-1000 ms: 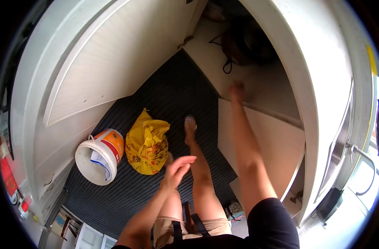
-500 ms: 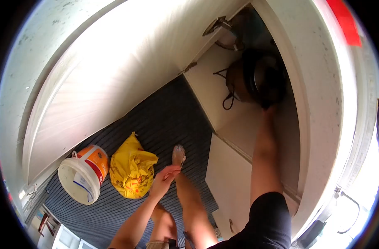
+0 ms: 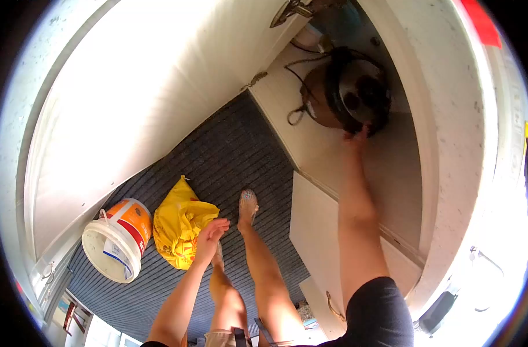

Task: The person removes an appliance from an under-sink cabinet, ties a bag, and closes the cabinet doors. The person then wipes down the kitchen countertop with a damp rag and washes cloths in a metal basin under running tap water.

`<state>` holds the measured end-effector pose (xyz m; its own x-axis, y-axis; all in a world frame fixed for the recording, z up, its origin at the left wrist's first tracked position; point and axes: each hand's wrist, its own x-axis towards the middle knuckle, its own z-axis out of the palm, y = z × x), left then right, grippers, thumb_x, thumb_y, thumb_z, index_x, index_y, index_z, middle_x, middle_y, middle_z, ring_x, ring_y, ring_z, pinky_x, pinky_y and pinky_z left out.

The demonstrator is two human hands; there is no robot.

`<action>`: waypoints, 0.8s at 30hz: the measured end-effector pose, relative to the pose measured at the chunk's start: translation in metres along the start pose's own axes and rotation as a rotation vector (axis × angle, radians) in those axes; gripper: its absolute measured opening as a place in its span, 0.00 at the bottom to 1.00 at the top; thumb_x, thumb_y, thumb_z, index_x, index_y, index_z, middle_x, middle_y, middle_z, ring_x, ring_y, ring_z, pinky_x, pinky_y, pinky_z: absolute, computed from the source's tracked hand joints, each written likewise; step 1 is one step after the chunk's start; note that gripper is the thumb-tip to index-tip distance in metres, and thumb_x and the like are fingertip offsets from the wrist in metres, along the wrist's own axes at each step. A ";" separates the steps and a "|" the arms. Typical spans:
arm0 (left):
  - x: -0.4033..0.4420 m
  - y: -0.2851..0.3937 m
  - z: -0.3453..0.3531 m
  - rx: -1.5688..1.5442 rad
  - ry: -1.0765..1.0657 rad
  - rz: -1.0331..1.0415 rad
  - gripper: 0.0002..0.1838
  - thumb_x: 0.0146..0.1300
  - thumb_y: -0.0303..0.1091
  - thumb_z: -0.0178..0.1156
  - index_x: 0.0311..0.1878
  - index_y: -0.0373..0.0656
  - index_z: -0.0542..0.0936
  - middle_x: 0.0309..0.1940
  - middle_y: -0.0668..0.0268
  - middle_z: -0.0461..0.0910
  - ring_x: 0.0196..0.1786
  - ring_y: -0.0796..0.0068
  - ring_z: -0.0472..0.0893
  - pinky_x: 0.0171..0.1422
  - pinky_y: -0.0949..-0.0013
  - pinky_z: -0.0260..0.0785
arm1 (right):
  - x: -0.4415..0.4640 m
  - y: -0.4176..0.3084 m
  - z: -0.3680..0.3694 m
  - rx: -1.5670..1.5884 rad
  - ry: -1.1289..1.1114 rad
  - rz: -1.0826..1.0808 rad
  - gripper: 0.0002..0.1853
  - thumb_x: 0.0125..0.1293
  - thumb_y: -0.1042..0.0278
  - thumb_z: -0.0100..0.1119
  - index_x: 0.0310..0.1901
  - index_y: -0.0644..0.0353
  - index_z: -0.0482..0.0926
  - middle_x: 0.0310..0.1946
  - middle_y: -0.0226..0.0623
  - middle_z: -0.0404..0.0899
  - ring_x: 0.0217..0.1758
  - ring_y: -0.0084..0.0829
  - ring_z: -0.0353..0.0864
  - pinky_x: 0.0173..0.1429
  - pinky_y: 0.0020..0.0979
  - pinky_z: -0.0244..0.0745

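My right hand (image 3: 356, 133) reaches into the open cupboard with its fingers on the lower edge of a dark, round, pot-like appliance (image 3: 365, 92). The appliance has a thick black rim and brownish sides, and lies tipped so its round face shows; shade hides its exact kind. A thin black cord (image 3: 297, 115) loops out beside it. My left hand (image 3: 213, 231) hangs in front of a yellow plastic bag (image 3: 183, 225), its fingers stretched out and holding nothing. Whether it touches the bag I cannot tell.
A white bucket (image 3: 138, 222) with an orange and red label lies on its side left of the bag. A dark ribbed mat (image 3: 229, 144) covers the floor. Open white doors (image 3: 131, 98) stand around the cupboard (image 3: 400, 191), which has a pale frame.
The appliance appears higher and further left, with my right hand still at its edge. My left hand has moved left and up, toward the bag. The camera view has shifted slightly.
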<state>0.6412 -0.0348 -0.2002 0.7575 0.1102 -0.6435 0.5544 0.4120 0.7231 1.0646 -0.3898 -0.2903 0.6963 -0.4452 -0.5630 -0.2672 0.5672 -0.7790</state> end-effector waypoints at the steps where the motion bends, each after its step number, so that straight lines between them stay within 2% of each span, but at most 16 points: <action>1: 0.001 0.000 0.004 -0.006 0.002 -0.009 0.14 0.66 0.26 0.51 0.54 0.38 0.74 0.50 0.61 0.79 0.50 0.72 0.77 0.57 0.71 0.68 | -0.009 0.019 0.002 -0.106 -0.059 -0.117 0.30 0.62 0.46 0.59 0.57 0.60 0.68 0.48 0.36 0.73 0.46 0.30 0.73 0.46 0.26 0.71; 3: 0.005 0.003 0.014 -0.017 0.007 -0.025 0.13 0.66 0.25 0.51 0.54 0.38 0.74 0.49 0.62 0.79 0.50 0.72 0.77 0.56 0.71 0.68 | -0.044 0.039 0.019 -0.131 0.036 -0.119 0.31 0.65 0.44 0.52 0.58 0.65 0.67 0.53 0.40 0.70 0.48 0.34 0.73 0.48 0.26 0.72; 5: 0.009 0.009 0.021 -0.049 -0.019 -0.011 0.13 0.65 0.23 0.50 0.53 0.37 0.74 0.49 0.61 0.79 0.50 0.72 0.78 0.57 0.70 0.68 | -0.109 0.029 0.067 0.043 0.338 0.123 0.32 0.65 0.42 0.49 0.57 0.66 0.67 0.53 0.41 0.71 0.47 0.35 0.73 0.47 0.27 0.73; 8: 0.015 0.018 0.025 -0.052 -0.036 0.008 0.14 0.65 0.21 0.49 0.53 0.36 0.74 0.49 0.59 0.78 0.50 0.71 0.78 0.59 0.70 0.68 | -0.104 0.021 0.049 0.161 0.553 0.250 0.35 0.62 0.37 0.51 0.55 0.64 0.70 0.50 0.38 0.74 0.44 0.33 0.75 0.46 0.27 0.75; 11: 0.018 0.021 0.027 -0.021 -0.027 0.013 0.14 0.65 0.22 0.49 0.53 0.37 0.74 0.49 0.61 0.79 0.49 0.72 0.78 0.57 0.70 0.68 | -0.027 0.021 -0.020 0.284 0.044 -0.102 0.37 0.58 0.36 0.57 0.60 0.56 0.67 0.57 0.39 0.70 0.54 0.34 0.73 0.52 0.34 0.76; 14: 0.025 0.016 0.021 0.049 -0.008 0.001 0.15 0.64 0.25 0.50 0.54 0.38 0.74 0.49 0.61 0.80 0.48 0.72 0.78 0.54 0.71 0.68 | -0.035 -0.004 -0.013 0.096 -0.130 -0.041 0.34 0.60 0.37 0.54 0.59 0.55 0.68 0.56 0.37 0.70 0.56 0.35 0.73 0.54 0.39 0.77; 17: 0.036 0.023 0.018 0.058 0.000 0.007 0.15 0.64 0.24 0.49 0.54 0.38 0.74 0.48 0.62 0.80 0.48 0.73 0.78 0.54 0.72 0.68 | -0.046 -0.003 -0.003 0.010 -0.157 -0.042 0.37 0.56 0.32 0.55 0.58 0.54 0.69 0.54 0.37 0.72 0.52 0.34 0.75 0.49 0.38 0.77; 19: 0.046 0.028 0.018 0.048 -0.006 0.014 0.15 0.64 0.22 0.47 0.52 0.39 0.75 0.47 0.64 0.80 0.48 0.76 0.78 0.54 0.73 0.68 | -0.068 0.002 0.005 0.019 -0.099 -0.002 0.40 0.52 0.28 0.57 0.57 0.52 0.70 0.51 0.36 0.72 0.48 0.33 0.75 0.46 0.35 0.76; 24: 0.081 0.052 0.041 0.045 -0.028 0.079 0.14 0.65 0.22 0.47 0.52 0.39 0.76 0.47 0.64 0.80 0.47 0.76 0.78 0.53 0.74 0.68 | -0.117 0.061 0.002 0.074 0.016 0.168 0.44 0.45 0.22 0.57 0.57 0.47 0.69 0.50 0.35 0.71 0.44 0.30 0.73 0.42 0.31 0.74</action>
<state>0.7456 -0.0415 -0.2046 0.8084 0.1152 -0.5773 0.5072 0.3617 0.7823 0.9678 -0.3014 -0.2715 0.6348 -0.3505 -0.6887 -0.3288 0.6840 -0.6512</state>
